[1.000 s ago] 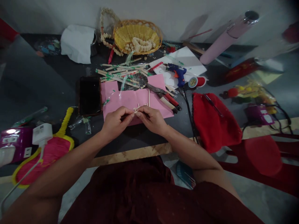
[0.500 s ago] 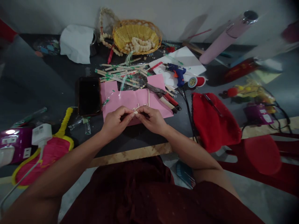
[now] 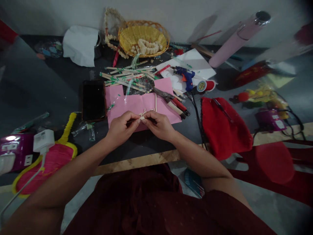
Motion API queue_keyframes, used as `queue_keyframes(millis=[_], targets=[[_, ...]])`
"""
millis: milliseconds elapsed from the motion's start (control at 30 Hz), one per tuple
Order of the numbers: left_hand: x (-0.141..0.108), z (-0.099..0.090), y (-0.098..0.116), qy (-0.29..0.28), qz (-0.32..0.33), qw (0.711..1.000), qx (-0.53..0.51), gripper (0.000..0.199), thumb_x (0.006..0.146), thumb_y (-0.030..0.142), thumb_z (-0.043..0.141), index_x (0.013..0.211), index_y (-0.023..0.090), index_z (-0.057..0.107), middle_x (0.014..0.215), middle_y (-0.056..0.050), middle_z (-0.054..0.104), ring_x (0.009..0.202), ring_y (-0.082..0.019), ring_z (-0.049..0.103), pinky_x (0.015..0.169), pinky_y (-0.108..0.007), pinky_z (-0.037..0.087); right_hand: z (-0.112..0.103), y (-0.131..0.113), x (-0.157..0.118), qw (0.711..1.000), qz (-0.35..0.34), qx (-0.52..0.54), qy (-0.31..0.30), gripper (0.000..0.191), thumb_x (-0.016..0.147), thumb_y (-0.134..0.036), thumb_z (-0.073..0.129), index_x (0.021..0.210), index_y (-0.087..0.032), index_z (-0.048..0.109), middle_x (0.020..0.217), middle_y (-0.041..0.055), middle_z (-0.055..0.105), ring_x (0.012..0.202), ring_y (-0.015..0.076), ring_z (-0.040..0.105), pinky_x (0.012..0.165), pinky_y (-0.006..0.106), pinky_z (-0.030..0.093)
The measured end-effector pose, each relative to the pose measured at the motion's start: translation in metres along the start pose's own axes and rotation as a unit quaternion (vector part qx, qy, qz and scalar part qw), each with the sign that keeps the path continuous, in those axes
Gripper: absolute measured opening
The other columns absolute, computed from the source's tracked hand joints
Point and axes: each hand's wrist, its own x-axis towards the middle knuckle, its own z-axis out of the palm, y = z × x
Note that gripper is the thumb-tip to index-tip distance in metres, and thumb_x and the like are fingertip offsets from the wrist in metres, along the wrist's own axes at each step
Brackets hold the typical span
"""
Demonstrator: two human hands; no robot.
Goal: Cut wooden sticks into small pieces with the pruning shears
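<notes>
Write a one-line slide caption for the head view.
Left hand and right hand pinch a small pale piece above pink paper, snips alongside.

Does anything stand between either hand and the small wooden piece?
Nothing visible does: the left hand and right hand meet at the piece, fingertips on it, over the pink paper.

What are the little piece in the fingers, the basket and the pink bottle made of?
The little piece looks like unpainted wood: pale, but blurry. The basket seems glossy woven cane or plastic; its strips criss-cross. The bottle is probably coated metal: its rim shines silvery.
</notes>
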Motion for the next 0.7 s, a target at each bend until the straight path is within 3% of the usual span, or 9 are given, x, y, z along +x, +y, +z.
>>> queue_keyframes(millis=[333, 467, 567, 700], targets=[[0.0, 0.0, 0.001, -0.007, -0.009, 1.0, 0.0, 0.016, 0.087, 0.035, 0.058, 0.091, 0.021, 0.065, 0.086, 0.001, 0.073, 0.075, -0.012, 0.067, 0.066, -0.021, 0.049, 0.0, -0.002, 0.0, 1.0, -0.017, -0.022, -0.004, 0.014, 0.093, -0.029, 0.051, 0.088, -0.019, 0.058, 0.078, 0.0008, 0.061, 0.067, 0.0099, 0.055, 0.061, 0.022, 0.044], [0.0, 0.001, 0.002, 0.01, -0.019, 0.999, -0.029, 0.014, 0.086, 0.033, 0.059, 0.09, 0.021, 0.065, 0.08, 0.001, 0.072, 0.071, -0.012, 0.066, 0.064, -0.021, 0.049, -0.007, 0.005, 0.002, 0.99, -0.053, -0.131, 0.017, 0.01, 0.091, -0.024, 0.051, 0.092, -0.02, 0.06, 0.084, 0.0033, 0.067, 0.073, 0.0135, 0.058, 0.068, 0.027, 0.046], [0.002, 0.0, 0.003, 0.027, -0.04, 0.996, -0.073, 0.013, 0.086, 0.032, 0.059, 0.089, 0.02, 0.063, 0.073, 0.001, 0.071, 0.065, -0.011, 0.064, 0.06, -0.021, 0.047, -0.016, 0.014, 0.004, 0.964, -0.077, -0.255, 0.023, 0.015, 0.089, -0.018, 0.049, 0.094, -0.019, 0.063, 0.089, 0.0071, 0.069, 0.085, 0.02, 0.058, 0.08, 0.036, 0.046], [0.005, -0.002, 0.004, 0.042, -0.068, 0.989, -0.121, 0.012, 0.085, 0.029, 0.059, 0.086, 0.018, 0.062, 0.071, 0.0, 0.071, 0.063, -0.011, 0.063, 0.059, -0.021, 0.046, -0.024, 0.021, 0.005, 0.936, -0.059, -0.346, 0.005, 0.022, 0.089, -0.016, 0.047, 0.098, -0.017, 0.067, 0.094, 0.01, 0.068, 0.091, 0.0242, 0.054, 0.088, 0.042, 0.042]])
